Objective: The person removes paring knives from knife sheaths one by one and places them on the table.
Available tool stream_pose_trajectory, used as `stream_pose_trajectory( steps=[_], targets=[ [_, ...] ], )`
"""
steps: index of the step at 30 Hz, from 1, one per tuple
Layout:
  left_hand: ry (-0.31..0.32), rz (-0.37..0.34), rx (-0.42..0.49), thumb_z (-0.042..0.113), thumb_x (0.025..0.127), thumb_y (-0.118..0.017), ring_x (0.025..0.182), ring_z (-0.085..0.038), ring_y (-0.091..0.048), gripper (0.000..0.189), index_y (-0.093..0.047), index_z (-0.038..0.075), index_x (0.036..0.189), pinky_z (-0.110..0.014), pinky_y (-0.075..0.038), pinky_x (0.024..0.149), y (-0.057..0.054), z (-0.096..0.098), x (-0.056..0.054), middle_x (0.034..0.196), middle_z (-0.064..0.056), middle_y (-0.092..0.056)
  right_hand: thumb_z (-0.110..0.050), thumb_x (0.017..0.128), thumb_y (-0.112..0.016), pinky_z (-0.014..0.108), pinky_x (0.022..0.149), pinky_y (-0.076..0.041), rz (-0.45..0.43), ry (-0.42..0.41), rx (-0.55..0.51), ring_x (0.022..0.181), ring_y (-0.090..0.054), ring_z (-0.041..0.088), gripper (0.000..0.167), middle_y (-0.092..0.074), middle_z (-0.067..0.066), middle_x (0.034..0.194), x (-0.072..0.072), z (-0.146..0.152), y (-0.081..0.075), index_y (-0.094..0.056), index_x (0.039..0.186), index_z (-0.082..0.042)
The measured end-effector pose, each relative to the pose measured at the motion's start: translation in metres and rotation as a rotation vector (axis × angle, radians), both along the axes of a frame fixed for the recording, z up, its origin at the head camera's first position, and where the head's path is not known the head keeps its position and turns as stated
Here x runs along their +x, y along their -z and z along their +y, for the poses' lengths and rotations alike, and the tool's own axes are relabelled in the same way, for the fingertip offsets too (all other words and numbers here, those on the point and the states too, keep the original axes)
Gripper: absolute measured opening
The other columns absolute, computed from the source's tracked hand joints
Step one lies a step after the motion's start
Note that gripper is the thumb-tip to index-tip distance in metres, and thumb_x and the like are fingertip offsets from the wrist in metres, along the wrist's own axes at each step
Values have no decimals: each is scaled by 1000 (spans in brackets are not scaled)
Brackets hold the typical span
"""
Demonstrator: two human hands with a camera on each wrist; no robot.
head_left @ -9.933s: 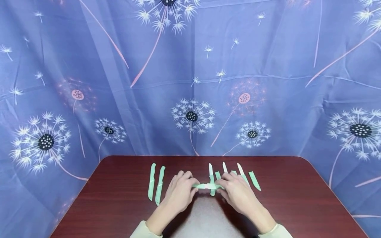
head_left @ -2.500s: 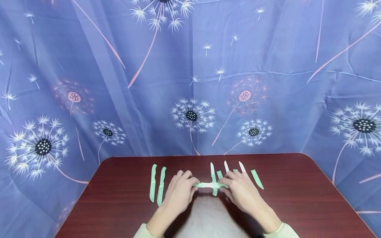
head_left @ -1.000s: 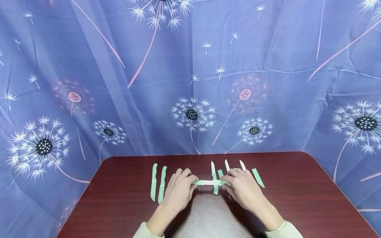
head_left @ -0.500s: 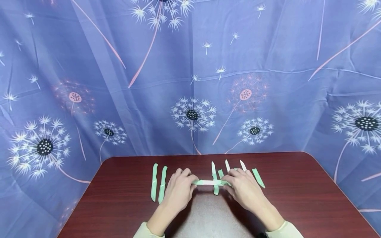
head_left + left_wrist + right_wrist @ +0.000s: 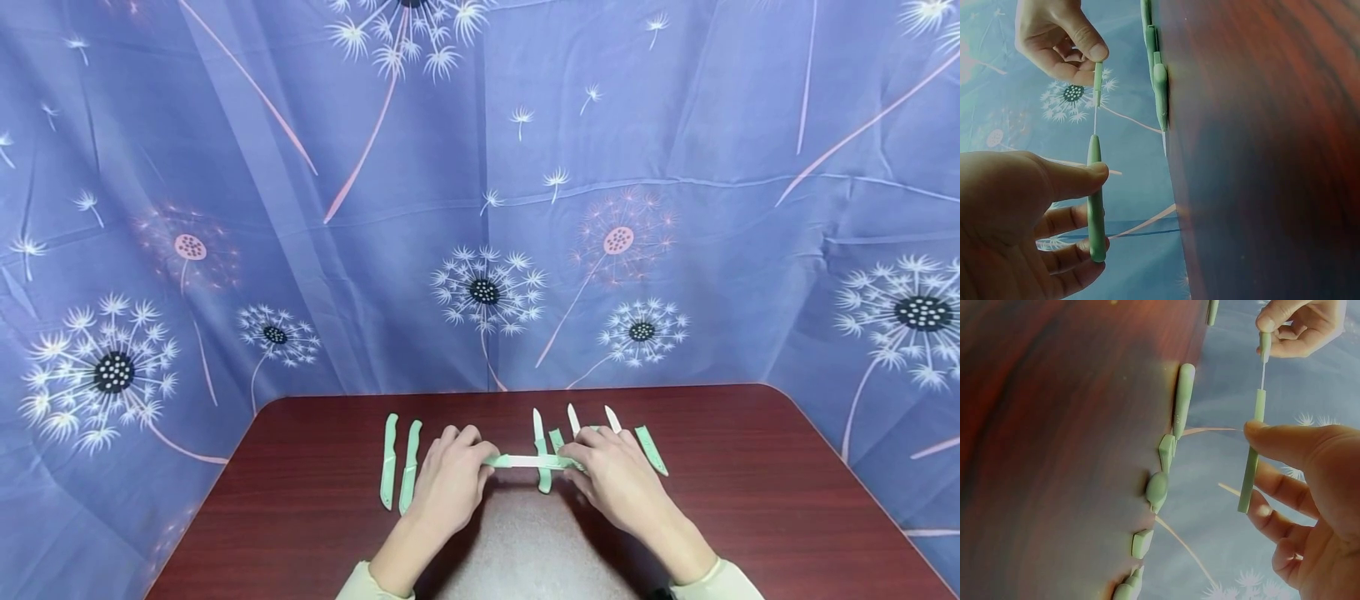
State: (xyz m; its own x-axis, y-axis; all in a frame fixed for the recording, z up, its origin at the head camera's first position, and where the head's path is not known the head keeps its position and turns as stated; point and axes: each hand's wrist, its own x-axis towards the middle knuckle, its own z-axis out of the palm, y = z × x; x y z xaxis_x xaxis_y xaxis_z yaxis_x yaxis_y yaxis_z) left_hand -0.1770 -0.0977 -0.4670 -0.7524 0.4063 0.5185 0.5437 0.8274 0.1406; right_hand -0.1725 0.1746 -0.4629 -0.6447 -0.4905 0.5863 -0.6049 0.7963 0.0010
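Between both hands a paring knife (image 5: 525, 461) is held level above the table, its pale blade bare in the middle. My left hand (image 5: 450, 482) pinches its green handle (image 5: 1095, 206) between thumb and fingers. The green sheath (image 5: 1251, 469) is pinched by my right hand (image 5: 618, 482) and covers the tip end of the blade. Directly behind the held knife in the head view lies an unsheathed knife (image 5: 543, 477). Two more bare blades point away from me beyond the right hand, which hides their handles.
Two sheathed green knives (image 5: 387, 462) lie side by side left of the left hand. A loose sheath (image 5: 651, 450) lies right of the right hand; another sheath (image 5: 556, 439) shows beside the nearest unsheathed knife. A patterned blue cloth (image 5: 360, 275) hangs behind the dark red table (image 5: 300, 517).
Compared with the oldest frame, more bare blade shows between handle and sheath, and the right hand sits slightly farther right. Over the last second the hands have hardly moved.
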Motion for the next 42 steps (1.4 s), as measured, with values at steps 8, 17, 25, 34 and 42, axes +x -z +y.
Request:
stream_pose_trajectory(
  steps=[8, 17, 25, 34, 42],
  targets=[
    [1, -4, 5, 18, 85, -89, 82, -17, -50, 17, -81, 23, 99, -27, -40, 66, -1, 0, 1, 92, 7, -61, -19, 72, -98, 36, 68, -40, 28, -16, -12, 89, -64, 22, 33, -64, -8, 90, -1, 1, 2, -80, 100, -22],
    [-8, 4, -1, 19, 84, -89, 82, -18, -51, 17, -81, 23, 99, -28, -41, 66, -1, 1, 1, 91, 6, -61, -20, 75, -96, 37, 69, -40, -9, 10, 3, 94, -66, 24, 30, -65, -7, 92, 1, 0, 2, -80, 101, -21],
    [-14, -3, 1, 19, 84, -89, 82, -18, -51, 18, -82, 23, 100, -28, -41, 67, -2, 1, 1, 92, 7, -60, -19, 75, -96, 38, 68, -40, -2, 8, -2, 92, -66, 24, 30, -64, -7, 91, 0, 1, 2, -80, 100, -21],
    [-7, 6, 6, 18, 83, -90, 81, -17, -50, 18, -82, 23, 99, -28, -41, 66, -1, 0, 0, 90, 7, -60, -19, 75, -95, 38, 69, -42, 0, 9, -3, 91, -65, 23, 30, -63, -8, 90, -1, 1, 3, -79, 100, -20],
    [-18, -14, -1, 18, 85, -89, 81, -17, -49, 18, -81, 24, 100, -27, -41, 66, -2, -2, 0, 91, 8, -60, -19, 76, -94, 40, 71, -45, -9, 24, -2, 90, -65, 23, 29, -63, -7, 90, -1, 1, 2, -79, 100, -19]
  ],
)
